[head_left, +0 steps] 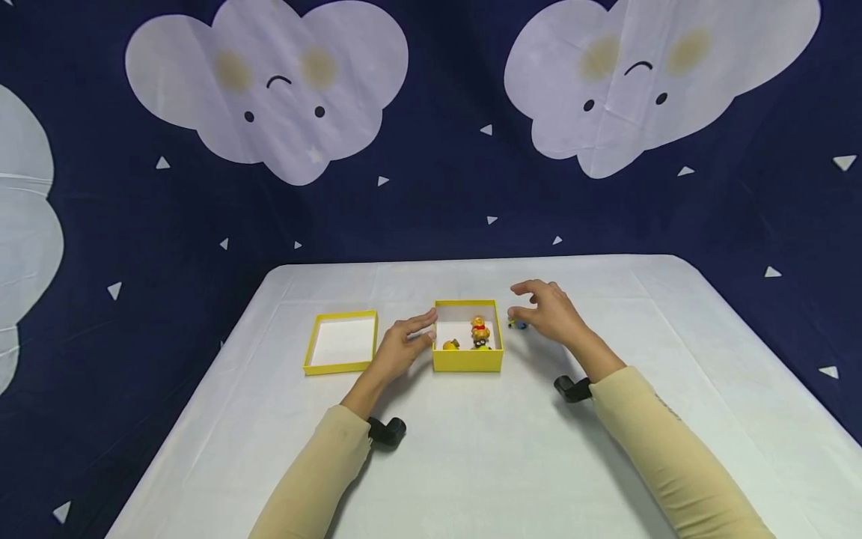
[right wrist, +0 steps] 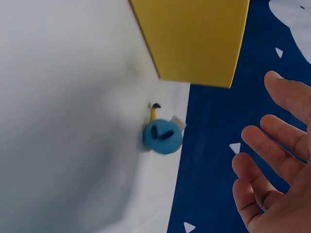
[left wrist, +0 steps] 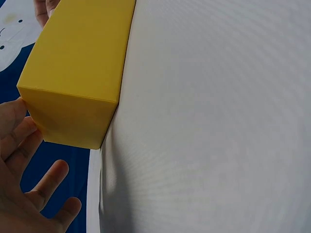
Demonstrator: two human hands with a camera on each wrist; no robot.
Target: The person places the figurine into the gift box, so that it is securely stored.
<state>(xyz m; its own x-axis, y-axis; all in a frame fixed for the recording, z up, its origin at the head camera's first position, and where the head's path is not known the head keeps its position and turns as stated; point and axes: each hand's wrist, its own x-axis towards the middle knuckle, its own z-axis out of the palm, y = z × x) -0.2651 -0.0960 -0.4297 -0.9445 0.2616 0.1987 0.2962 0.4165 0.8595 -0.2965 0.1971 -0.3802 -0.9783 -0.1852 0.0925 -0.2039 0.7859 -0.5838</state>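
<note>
A yellow open box [head_left: 468,361] with a white inside stands on the table, holding several toy figures. Among them are a bear figure in a red top [head_left: 480,329], a yellow-and-black figure [head_left: 482,345] and a small yellow figure [head_left: 450,345]. Fingertips of my left hand [head_left: 402,346] touch the box's left wall near the rim, fingers extended. Right of the box a small blue-and-yellow toy figure [right wrist: 163,137] lies on the cloth, its round blue base and black feet towards the right wrist camera. My right hand [head_left: 554,313] hovers beside and over it, thumb and fingers apart, holding nothing.
The yellow-rimmed lid [head_left: 340,368] lies inside-up on the white cloth-covered table [head_left: 471,464], left of my left hand. A dark blue cloth with clouds [head_left: 438,217] hangs behind the table. Each wrist carries a black camera [head_left: 389,433].
</note>
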